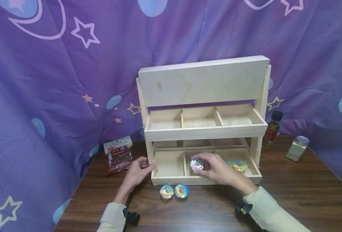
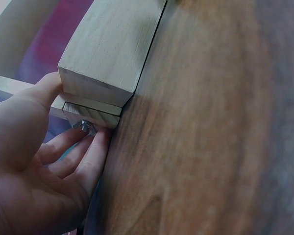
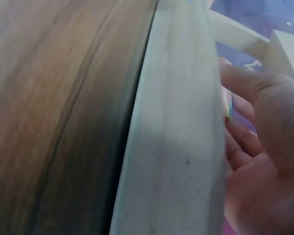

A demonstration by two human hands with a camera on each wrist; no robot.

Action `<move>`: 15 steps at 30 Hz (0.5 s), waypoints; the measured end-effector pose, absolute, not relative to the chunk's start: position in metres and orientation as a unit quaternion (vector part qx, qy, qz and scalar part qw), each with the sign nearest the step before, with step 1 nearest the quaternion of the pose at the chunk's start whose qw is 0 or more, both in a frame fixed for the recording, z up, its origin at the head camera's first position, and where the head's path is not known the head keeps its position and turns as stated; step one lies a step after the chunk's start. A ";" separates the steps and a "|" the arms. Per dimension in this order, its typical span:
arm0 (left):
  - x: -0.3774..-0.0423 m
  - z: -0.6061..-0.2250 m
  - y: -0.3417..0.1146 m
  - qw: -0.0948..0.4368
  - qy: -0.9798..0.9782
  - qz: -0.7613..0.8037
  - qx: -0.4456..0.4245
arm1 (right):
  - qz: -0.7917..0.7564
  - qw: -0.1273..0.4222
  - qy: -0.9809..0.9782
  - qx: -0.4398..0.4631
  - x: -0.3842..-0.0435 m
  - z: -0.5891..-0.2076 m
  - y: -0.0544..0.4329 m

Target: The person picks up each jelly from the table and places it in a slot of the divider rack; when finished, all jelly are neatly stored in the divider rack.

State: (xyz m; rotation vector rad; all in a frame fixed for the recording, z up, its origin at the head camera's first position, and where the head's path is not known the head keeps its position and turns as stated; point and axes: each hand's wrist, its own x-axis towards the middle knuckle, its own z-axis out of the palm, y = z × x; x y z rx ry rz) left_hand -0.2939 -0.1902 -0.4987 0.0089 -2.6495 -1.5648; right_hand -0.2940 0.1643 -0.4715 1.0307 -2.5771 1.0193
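A light wooden rack (image 1: 204,82) with two divided trays stands on the table. My left hand (image 1: 139,170) grips the left end of its lower tray (image 1: 208,180), thumb on the corner and fingers round the side near a metal wing nut (image 2: 84,126). In my right hand (image 1: 217,167) a small sealed cup with a shiny printed lid (image 1: 196,165) is pinched inside the lower middle compartment. The tray's front wall (image 3: 171,127) hides most of that cup in the right wrist view. Similar cups (image 1: 239,166) sit in the lower right compartment, partly behind my hand.
Two more lidded cups (image 1: 166,192) lie side by side on the table (image 1: 205,209) before the tray. A red-brown packet (image 1: 118,155) leans at the left. Right of the rack stand a black-capped bottle (image 1: 271,130) and a tilted-looking glass jar (image 1: 297,149). A purple curtain (image 1: 171,38) hangs behind.
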 end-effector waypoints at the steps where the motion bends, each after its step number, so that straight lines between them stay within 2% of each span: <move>1: -0.294 -0.498 -0.190 0.032 -0.860 -0.509 0.005 | 0.335 0.093 -0.872 0.344 -0.297 -0.472 0.163; 11: -0.293 -0.499 -0.192 0.030 -0.861 -0.508 0.004 | 0.287 0.051 -0.888 0.356 -0.315 -0.477 0.156; 15: -0.294 -0.499 -0.191 0.026 -0.864 -0.502 0.007 | 0.264 0.064 -0.891 0.363 -0.314 -0.474 0.157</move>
